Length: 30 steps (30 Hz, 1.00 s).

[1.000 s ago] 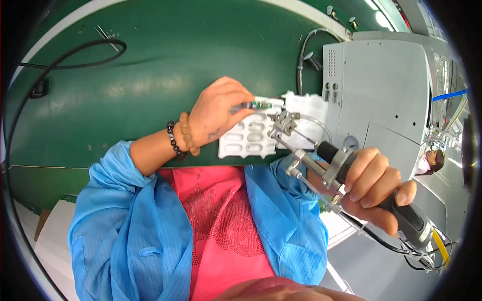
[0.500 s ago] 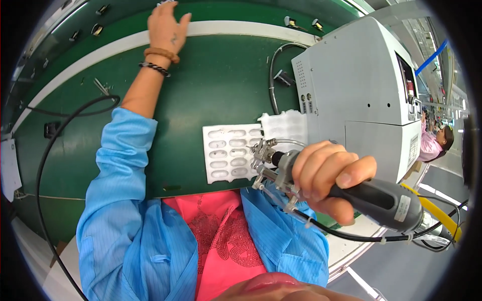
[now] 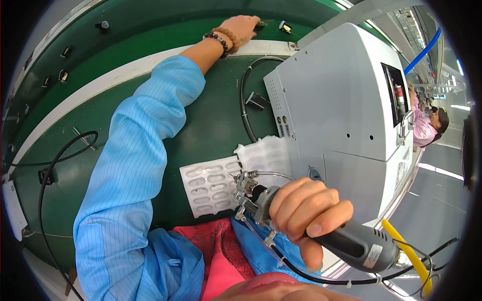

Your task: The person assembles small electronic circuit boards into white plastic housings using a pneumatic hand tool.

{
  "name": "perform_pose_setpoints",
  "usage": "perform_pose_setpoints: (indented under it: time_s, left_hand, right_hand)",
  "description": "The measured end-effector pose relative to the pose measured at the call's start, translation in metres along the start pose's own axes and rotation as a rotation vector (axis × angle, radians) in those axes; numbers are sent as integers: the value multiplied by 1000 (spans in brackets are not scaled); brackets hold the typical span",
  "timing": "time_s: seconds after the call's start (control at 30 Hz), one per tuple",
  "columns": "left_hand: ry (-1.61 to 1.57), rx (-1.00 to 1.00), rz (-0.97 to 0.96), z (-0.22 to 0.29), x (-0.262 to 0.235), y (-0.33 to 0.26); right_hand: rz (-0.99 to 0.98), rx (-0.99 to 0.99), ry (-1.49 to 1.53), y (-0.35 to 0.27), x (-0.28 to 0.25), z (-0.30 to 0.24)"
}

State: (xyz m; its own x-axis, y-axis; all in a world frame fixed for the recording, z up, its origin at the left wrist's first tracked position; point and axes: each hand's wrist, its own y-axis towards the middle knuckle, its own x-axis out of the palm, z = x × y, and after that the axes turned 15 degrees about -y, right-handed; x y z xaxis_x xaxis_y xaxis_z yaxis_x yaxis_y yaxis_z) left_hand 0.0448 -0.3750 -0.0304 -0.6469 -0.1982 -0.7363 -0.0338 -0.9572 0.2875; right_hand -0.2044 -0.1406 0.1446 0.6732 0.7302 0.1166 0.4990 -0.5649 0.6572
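My right hand is wrapped round a dark grey electric screwdriver with a metal fitting and a clear hose at its tip. That tip hangs over the right side of a white moulded tray with rows of oval hollows. My left arm stretches far forward across the green bench. Beyond the white strip, my left hand has its fingers closed at a small dark part; the fingertips are partly hidden. A second white moulded sheet lies beside the tray, against the machine.
A large light-grey machine stands at the right. A black cable loops beside it, near a small black block. Another cable runs along the left. Several small parts lie on the far green strip. A person in pink sits far right.
My left hand has swung to the right along the far strip, from spread fingers to closing at a small dark part. The view has shifted; my right hand still grips the screwdriver.
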Motion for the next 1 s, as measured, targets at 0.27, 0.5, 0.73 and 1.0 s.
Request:
perform_pose_setpoints:
  time_s: [0.27, 0.5, 0.73, 1.0]
  left_hand:
    - [-462, 59, 422, 32, -37, -64]
    - [-610, -223, 290, 119, -74, -247]
    - [-533, -252, 341, 158, -76, -344]
    - [-510, -170, 312, 155, -47, -352]
  right_hand:
    - [-41, 21, -22, 8, 0, 7]
    - [-85, 8, -90, -5, 7, 7]
    - [-288, -9, -14, -4, -1, 9]
    - [-291, -21, -21, -3, 18, 15]
